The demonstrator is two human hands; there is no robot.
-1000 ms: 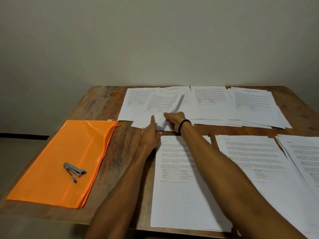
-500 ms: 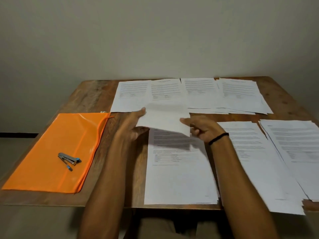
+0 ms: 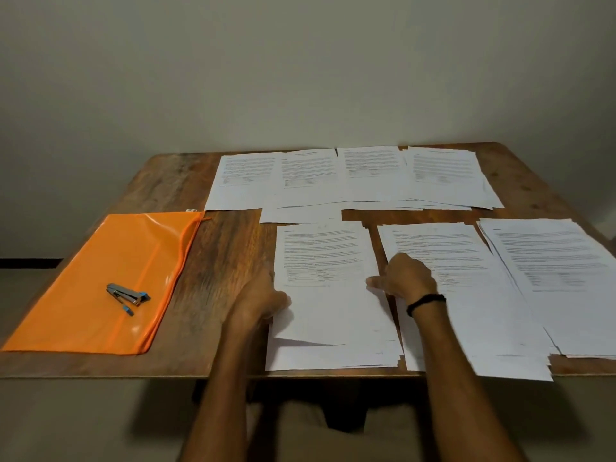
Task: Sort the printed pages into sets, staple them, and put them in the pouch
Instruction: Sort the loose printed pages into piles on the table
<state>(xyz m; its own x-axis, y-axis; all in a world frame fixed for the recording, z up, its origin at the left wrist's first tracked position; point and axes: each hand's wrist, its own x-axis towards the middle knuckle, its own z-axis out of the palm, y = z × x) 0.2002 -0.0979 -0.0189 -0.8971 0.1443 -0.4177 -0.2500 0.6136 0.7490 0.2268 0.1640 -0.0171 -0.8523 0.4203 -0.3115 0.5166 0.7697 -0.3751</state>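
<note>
One page stack [image 3: 330, 295] pinched by left hand [image 3: 263, 296]; right hand [image 3: 405, 276] fingers [image 3: 375, 282] alongside.

Person, two arms in view.
- Left forearm [image 3: 220, 378], right forearm [image 3: 466, 378]: bare, unsleeved.
- Left hand [image 3: 263, 300], right hand [image 3: 405, 276]: bare.
- Worn: one narrow black wristband [image 3: 425, 303], cord-like, round the right wrist.
- Lap: tan fabric [image 3: 300, 425], garment type unclear.

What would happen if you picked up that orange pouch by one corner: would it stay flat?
Probably not. The orange pouch looks thin and glossy, with soft ripples, so it would likely sag. The stapler lies loose on it and would probably slide off that slick surface. The pouch lies nearly flat, so it likely holds little and is light.
</note>
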